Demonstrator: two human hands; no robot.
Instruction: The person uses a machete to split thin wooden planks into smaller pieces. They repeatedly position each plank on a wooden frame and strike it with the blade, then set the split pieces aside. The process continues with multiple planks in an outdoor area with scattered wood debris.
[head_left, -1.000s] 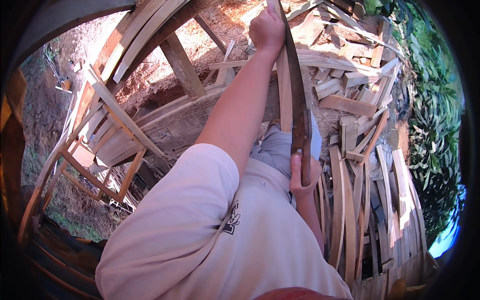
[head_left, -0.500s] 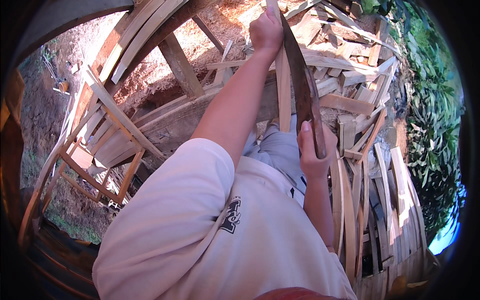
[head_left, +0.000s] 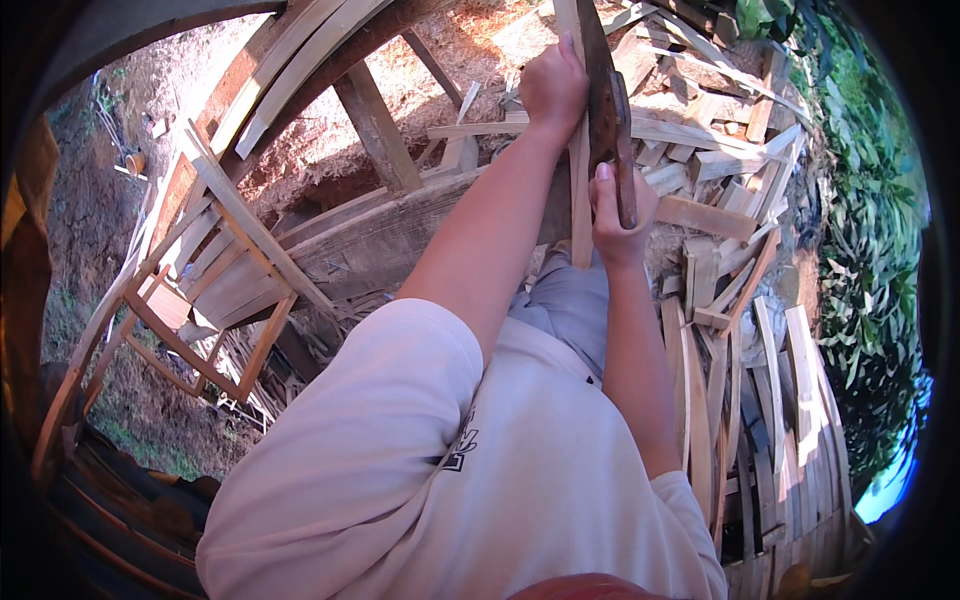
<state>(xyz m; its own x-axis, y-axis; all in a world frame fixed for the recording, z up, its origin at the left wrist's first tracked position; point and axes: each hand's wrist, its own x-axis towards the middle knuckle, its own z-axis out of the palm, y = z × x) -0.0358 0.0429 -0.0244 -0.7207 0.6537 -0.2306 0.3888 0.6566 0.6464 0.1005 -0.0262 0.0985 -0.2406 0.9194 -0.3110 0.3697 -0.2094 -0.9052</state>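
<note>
My left hand (head_left: 553, 92) is closed around a long, narrow wooden strip (head_left: 580, 205), its thumb pointing up along the wood. The strip's near end comes down close to my trousers, while its far part runs out past the top of the view. Gripped in my right hand (head_left: 622, 215) is the handle of a handsaw (head_left: 604, 110). Its dark, rusty-looking blade lies alongside the strip, just right of my left hand. Where the teeth meet the wood is hard to make out.
A thick weathered plank (head_left: 385, 240) lies left of the strip. Wood offcuts (head_left: 720, 165) are heaped at the far right, with long boards (head_left: 790, 400) nearer on that side. A small wooden frame (head_left: 205, 340) stands at left. Leafy plants (head_left: 865, 250) line the right.
My right hand and the saw have moved away from my body, up along the strip. My left hand, still on the strip, sits slightly lower and further right in view.
</note>
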